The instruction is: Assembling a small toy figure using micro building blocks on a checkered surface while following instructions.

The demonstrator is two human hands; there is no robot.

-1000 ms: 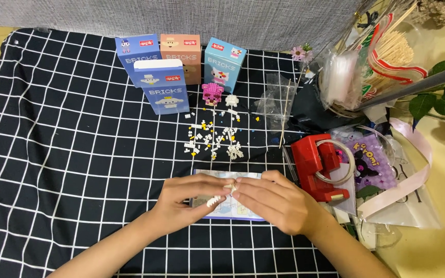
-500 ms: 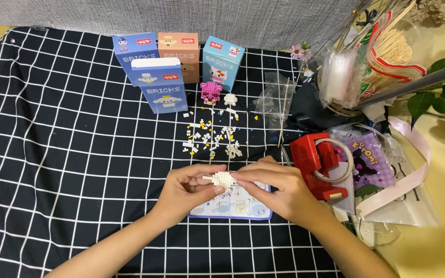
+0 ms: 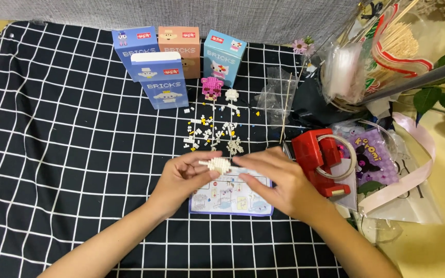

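Left hand (image 3: 184,177): pinched a small white brick model (image 3: 216,164) between thumb and fingertips, fingers closed on it.
Right hand (image 3: 279,180): its fingertips met the model from the right; whether it gripped or only steadied it could not be told.
Model: held just above the instruction sheet (image 3: 233,198), near the loose bricks (image 3: 209,135).
Doing it well: the left pinch should stay firm and low over the sheet, so a dropped piece would land in sight; the right hand should press straight, not twist, or the tiny pieces could pop apart.
Surface: a black cloth (image 3: 52,154) with a white grid, rumpled at the left.
Behind: four boxes (image 3: 163,77), a pink figure (image 3: 211,87) and a small white figure (image 3: 231,94).
Right side: red tape dispenser (image 3: 320,159), plastic bags, ribbon, green leaves on a yellow tabletop.
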